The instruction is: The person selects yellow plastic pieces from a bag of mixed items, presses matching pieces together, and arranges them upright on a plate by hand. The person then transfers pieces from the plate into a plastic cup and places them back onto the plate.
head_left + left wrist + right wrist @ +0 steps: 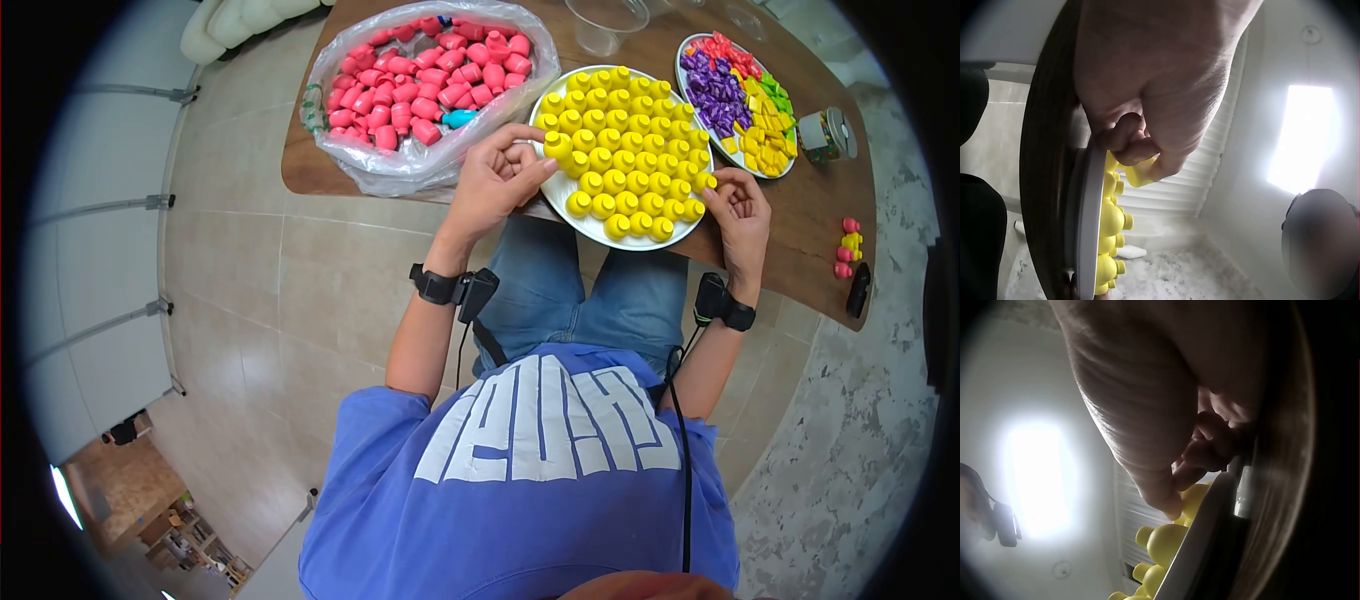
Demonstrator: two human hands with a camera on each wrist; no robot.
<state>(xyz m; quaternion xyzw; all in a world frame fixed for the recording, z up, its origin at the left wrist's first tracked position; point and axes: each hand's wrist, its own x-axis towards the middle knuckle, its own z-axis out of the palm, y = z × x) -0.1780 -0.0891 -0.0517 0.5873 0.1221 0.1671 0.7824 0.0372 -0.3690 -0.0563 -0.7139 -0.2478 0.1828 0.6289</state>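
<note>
A white oval plate (600,232) full of upright yellow bottle-shaped pieces (638,182) sits at the table's near edge. At its left side my left hand (497,180) pinches a yellow piece (557,146) between thumb and fingers; the left wrist view shows that piece (1140,172) partly covered by the hand (1160,87). My right hand (738,212) is at the plate's right rim, its thumb and finger pinching a yellow piece (704,183). In the right wrist view the thumb of this hand (1147,394) meets a yellow piece (1195,499).
Left of the plate lies a clear bag (385,178) of pink pieces (405,92) with a blue one (459,118). Behind are a clear bowl (602,38), a plate of coloured wrapped pieces (716,92) and a jar (827,135). Small pink and yellow pieces (849,248) lie far right.
</note>
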